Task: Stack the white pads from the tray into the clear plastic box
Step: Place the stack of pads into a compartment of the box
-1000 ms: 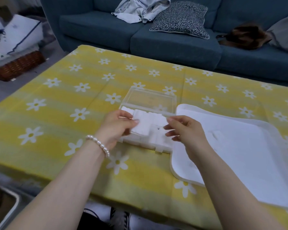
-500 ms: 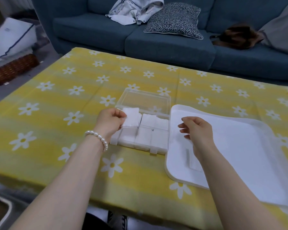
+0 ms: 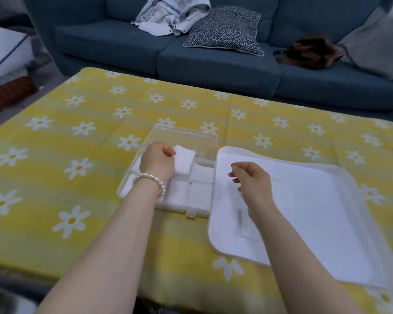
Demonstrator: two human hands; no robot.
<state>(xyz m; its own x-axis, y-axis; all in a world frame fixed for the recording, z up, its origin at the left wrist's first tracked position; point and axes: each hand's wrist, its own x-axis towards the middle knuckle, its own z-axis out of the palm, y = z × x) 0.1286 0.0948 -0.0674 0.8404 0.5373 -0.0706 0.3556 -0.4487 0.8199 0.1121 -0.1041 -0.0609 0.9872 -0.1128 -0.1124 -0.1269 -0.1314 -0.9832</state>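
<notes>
A clear plastic box (image 3: 192, 214) lies on the yellow daisy tablecloth with its lid (image 3: 186, 138) folded open behind it. White pads (image 3: 200, 197) fill its compartments. My left hand (image 3: 158, 160) hovers over the box's back left part and grips a white pad (image 3: 183, 160) that sticks out to the right of the fingers. To the right of the box sits the white tray (image 3: 327, 223), with one flat pad (image 3: 246, 225) near its front left. Above the tray's left part hangs my right hand (image 3: 251, 181), fingers loosely curled and holding nothing.
A blue sofa (image 3: 213, 64) runs behind the table, carrying a patterned cushion (image 3: 225, 30), crumpled clothing (image 3: 170, 15) and a brown bag (image 3: 311, 52). A wicker basket (image 3: 7, 94) stands on the floor at the far left. The table's near edge (image 3: 145, 293) is just below my forearms.
My left hand carried the white pad from the box's middle toward its back left. My right hand let go of it and drew back to the right, over the tray.
</notes>
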